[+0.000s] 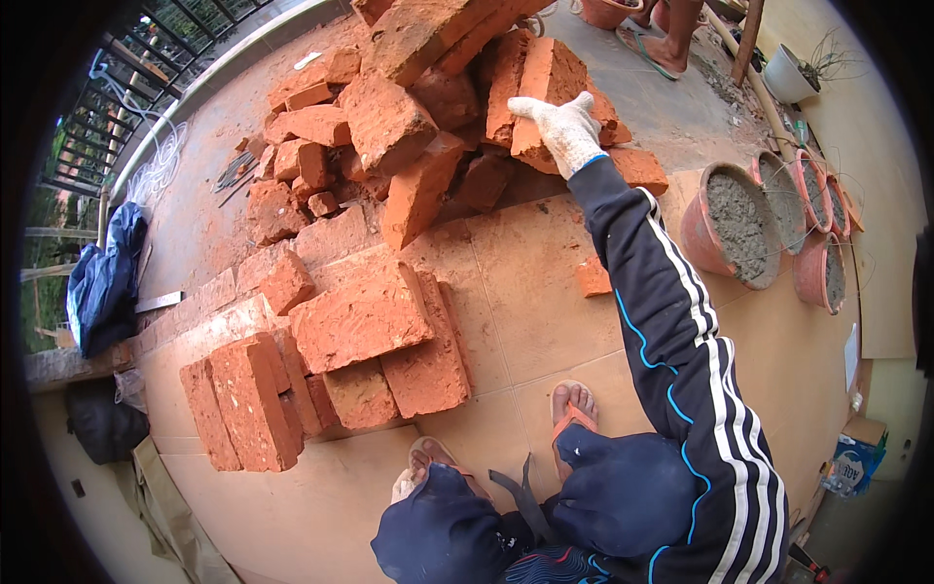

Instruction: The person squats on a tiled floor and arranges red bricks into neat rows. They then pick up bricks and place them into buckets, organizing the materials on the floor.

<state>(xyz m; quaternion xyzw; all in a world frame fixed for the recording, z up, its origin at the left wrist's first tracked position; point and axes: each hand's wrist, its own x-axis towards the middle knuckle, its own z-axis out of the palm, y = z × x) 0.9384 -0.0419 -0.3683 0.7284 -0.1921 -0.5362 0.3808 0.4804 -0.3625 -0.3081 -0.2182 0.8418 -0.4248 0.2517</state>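
Observation:
My right hand (566, 129), in a white work glove, reaches forward to the brick pile. Its thumb and fingers span a red brick (551, 76) leaning in the heap, touching its near end. Close to my left foot, a bit of whitish glove (402, 486) shows beside my knee; it looks like part of my left hand, and its fingers are mostly hidden. A stack of whole bricks (362, 318) sits on the tiles in front of me, left of centre. Beyond it rises the loose heap of whole and broken bricks (384, 122).
Several tubs of wet grey mortar (708, 229) stand at the right. A brick fragment (593, 276) lies on the tiles. Another person's foot in a flip-flop (650, 53) is at the far right, near a plant pot (790, 76). A dark blue cloth (105, 282) hangs at left.

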